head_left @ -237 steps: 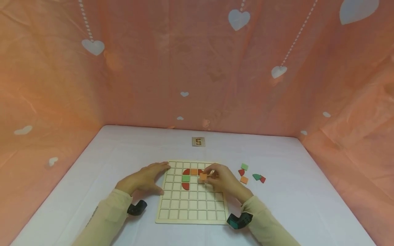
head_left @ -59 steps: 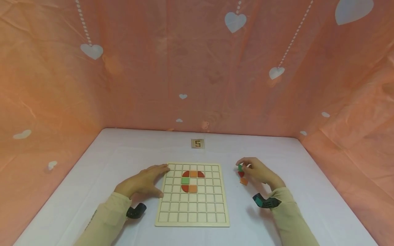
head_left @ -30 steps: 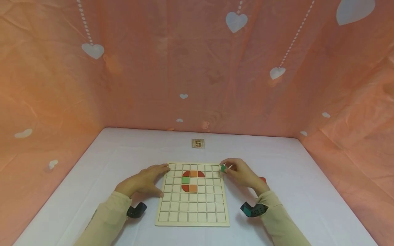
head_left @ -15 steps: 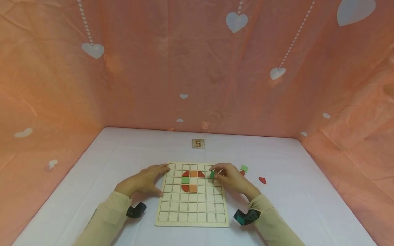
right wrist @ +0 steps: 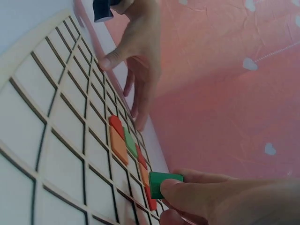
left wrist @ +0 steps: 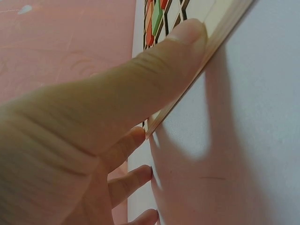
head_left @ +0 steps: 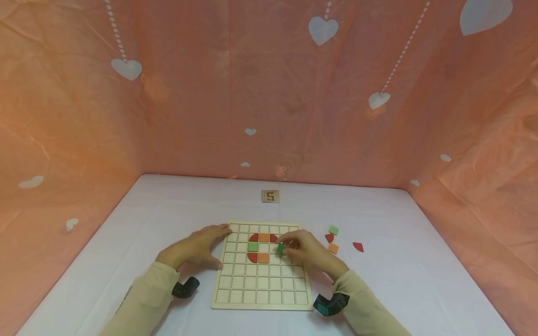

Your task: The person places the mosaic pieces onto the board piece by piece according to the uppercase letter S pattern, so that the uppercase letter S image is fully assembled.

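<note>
My left hand rests at the left edge of a pale wooden grid board, fingers spread and straight. In the left wrist view its thumb lies on the board's rim. Between thumb and fingertips, my right hand pinches a dark green tile, held tilted over the board's upper middle. In the grid sit a light green square, two orange squares, the lower being this orange square, and red quarter-round tiles, among them this red tile. The right hand's fingers partly cover the upper right red tile.
Right of the board lie loose tiles: a light green square, a red tile, an orange square and another red tile. A small patterned card lies beyond the board. Pink heart-printed cloth surrounds the white table.
An orange square has been set into the grid's lower row. My right hand has picked up the dark green tile from the right and carried it left over the board. The left hand stays put.
</note>
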`<state>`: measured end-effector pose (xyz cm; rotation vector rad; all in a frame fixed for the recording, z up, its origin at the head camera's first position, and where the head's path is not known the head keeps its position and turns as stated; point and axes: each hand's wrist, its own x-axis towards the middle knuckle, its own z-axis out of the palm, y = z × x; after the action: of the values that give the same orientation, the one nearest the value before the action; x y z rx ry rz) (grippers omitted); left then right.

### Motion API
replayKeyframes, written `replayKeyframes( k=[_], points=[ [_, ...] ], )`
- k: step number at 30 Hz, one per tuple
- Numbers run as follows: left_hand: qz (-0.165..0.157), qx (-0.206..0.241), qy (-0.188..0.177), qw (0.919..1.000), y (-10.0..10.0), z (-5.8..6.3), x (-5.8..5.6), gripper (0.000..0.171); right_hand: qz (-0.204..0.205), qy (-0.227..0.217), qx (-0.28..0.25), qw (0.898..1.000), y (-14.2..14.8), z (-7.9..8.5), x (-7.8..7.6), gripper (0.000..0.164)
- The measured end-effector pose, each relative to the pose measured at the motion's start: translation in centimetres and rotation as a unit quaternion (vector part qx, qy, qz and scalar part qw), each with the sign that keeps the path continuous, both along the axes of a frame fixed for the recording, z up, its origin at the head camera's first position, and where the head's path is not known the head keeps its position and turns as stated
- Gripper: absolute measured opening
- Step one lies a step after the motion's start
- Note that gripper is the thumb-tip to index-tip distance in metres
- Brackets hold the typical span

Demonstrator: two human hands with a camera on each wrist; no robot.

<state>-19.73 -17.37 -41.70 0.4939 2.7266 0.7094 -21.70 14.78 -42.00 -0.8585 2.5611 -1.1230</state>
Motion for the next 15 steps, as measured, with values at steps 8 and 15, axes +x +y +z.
replayKeyframes(
  k=[8, 15],
  points=[
    [0.013, 0.001, -0.01, 0.9999, 0.05, -0.27, 0.11, 0.094, 0.026, 0.012, -0.001, 1.0, -0.55, -0.77, 0.33, 0.022],
    [0.013, 0.001, -0.006, 0.9999, 0.06, -0.08, 0.1, 0.093, 0.032, 0.019, 0.014, 0.999, -1.05, -1.05, 0.6, 0.02]
  ],
)
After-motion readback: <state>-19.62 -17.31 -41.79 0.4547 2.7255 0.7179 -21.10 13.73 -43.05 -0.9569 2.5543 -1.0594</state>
